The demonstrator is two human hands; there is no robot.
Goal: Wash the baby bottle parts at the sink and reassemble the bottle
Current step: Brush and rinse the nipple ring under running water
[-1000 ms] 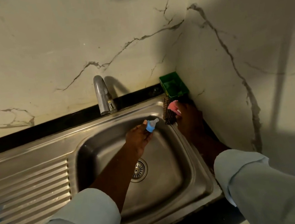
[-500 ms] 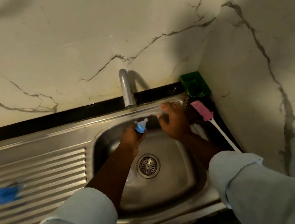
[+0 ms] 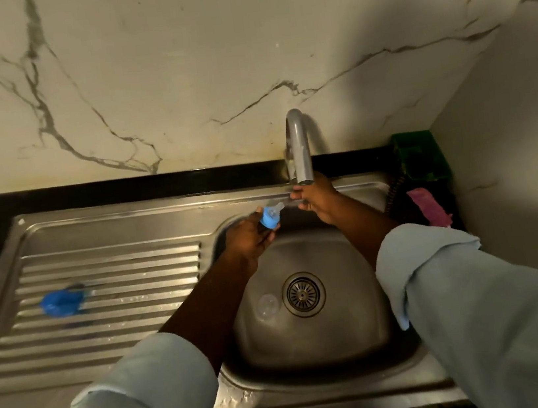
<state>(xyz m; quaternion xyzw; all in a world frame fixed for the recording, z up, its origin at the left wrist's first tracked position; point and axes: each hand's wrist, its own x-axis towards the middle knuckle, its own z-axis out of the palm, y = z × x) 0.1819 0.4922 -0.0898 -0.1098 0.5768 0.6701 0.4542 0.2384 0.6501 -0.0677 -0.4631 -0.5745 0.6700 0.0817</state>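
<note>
Right hand [image 3: 317, 198] has left the pink brush [image 3: 428, 204], which now lies by the green holder [image 3: 421, 156] at the sink's right corner, and moved up to the tap [image 3: 299, 146]. Its fingers sit just under the spout, near the base — can't tell if they grip a handle or only touch it.

Left hand [image 3: 248, 238] holds the nipple-and-collar piece [image 3: 270, 215] over the basin's back-left edge, left of the spout. Fingers are curled round the blue collar from below, with the clear teat poking up and right, free of the fingers and pointing toward the tap.

Handling, as a judgement: light piece. The collar is rigid plastic and probably ribbed — the right place to hold. The teat is soft silicone, likely slippery when wet, and will deform if pinched.

A clear round part [image 3: 268, 304] lies in the sink [image 3: 319, 373] beside the drain [image 3: 303, 294]. A blue item [image 3: 62, 302], blurred, rests on the drainboard [image 3: 105, 330], well apart.
</note>
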